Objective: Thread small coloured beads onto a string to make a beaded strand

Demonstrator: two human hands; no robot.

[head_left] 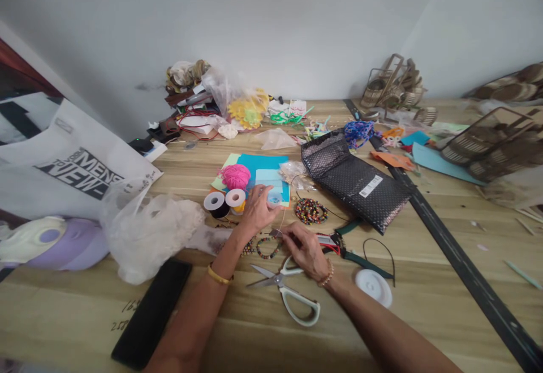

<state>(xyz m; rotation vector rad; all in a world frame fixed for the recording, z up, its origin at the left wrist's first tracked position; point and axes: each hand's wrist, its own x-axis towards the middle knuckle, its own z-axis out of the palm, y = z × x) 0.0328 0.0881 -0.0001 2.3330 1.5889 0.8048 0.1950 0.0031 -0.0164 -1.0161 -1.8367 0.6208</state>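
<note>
My left hand [254, 213] is closed with its fingers round a small clear, bluish round thing [275, 198], above the coloured paper sheets [265, 164]. Lower and to the right, my right hand [303, 250] pinches something too small to make out; a thin pale strand shows near its fingertips. Just under the hands lies a beaded bracelet [268, 255] of multicoloured beads. Open scissors [278, 280] with white handles lie partly beneath my right hand. A coil of beads [311, 211] rests beyond it. A red-and-grey cutter [327, 241] lies beside my right wrist.
Two thread spools [215, 201] and pink yarn [236, 177] stand left of the hands. A black padded envelope [356, 175] lies at the right. A white spool [373, 287], green-handled pliers [367, 263], a black phone-like slab [153, 311] and a plastic bag [148, 231] surround the work area.
</note>
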